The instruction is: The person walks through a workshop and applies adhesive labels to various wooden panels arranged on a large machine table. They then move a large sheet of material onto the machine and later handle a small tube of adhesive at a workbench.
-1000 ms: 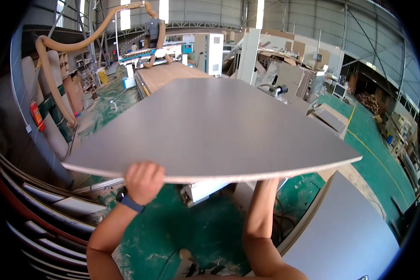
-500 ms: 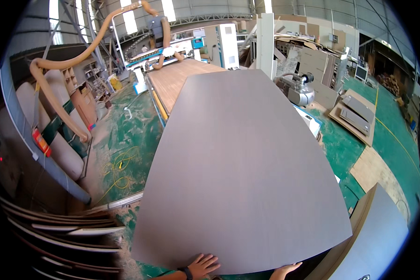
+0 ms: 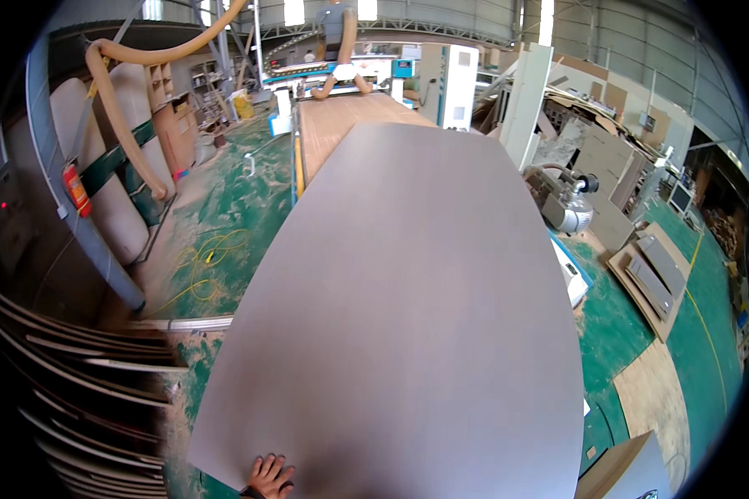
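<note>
Head view: left hand (image 3: 268,478) resting on a broad grey panel (image 3: 408,291).
Left fingers (image 3: 277,464) are lying slightly spread on the top face, close to the near left corner, not closing around anything; right hand is falling outside the frame, so its fingers' state cannot be told. Panel is stretching away from the person, its far end overlapping the brown machine bed (image 3: 366,108) in sight; whether the two are touching cannot be told. Silver pump (image 3: 572,216) is standing beyond the right edge; stacked boards (image 3: 137,364) are lying lower left.
</note>
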Motion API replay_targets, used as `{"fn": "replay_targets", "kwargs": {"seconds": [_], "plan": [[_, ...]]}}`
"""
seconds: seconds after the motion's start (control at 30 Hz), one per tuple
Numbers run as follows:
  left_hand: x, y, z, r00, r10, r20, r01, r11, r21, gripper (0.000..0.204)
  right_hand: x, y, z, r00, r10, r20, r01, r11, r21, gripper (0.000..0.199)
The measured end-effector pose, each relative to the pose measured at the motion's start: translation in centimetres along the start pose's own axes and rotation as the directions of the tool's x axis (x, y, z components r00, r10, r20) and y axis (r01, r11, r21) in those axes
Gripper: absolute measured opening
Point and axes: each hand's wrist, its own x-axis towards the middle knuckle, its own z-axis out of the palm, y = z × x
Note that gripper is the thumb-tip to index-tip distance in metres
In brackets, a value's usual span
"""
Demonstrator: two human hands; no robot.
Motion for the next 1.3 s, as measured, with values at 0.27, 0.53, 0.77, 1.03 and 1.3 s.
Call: {"fn": "replay_targets", "kwargs": {"seconds": [0.27, 0.53, 0.77, 1.03, 1.3], "plan": [[0.7, 11.3, 7.4, 0.988, -0.140, -0.060, 0.149, 0.973, 0.175, 0.044, 6.0, 5.9, 0.0, 0.985, -0.049, -0.168, 0.077, 0.983, 0.165, 0.051], [1.7, 22.8, 4.1, 0.850, -0.433, -0.300, 0.490, 0.859, 0.149, 0.048, 16.9, 8.3, -8.2, 0.948, 0.000, -0.318, 0.100, 0.950, 0.297, 0.053], [-4.2, 27.6, 8.8, 0.764, -0.638, -0.092, 0.634, 0.770, -0.077, 0.048, 20.3, 6.5, -9.7, 0.829, -0.547, -0.119, 0.514, 0.658, 0.550, 0.048], [7.9, 27.4, 5.4, 0.680, -0.654, -0.330, 0.619, 0.754, -0.219, 0.045, 29.5, -1.0, -0.2, 0.683, -0.671, -0.287, 0.680, 0.442, 0.585, 0.023], [26.2, 8.3, 10.3, 0.636, -0.644, -0.425, 0.660, 0.739, -0.134, 0.045, 37.5, -23.4, 7.7, 0.692, -0.629, -0.355, 0.707, 0.491, 0.509, 0.015]]}}
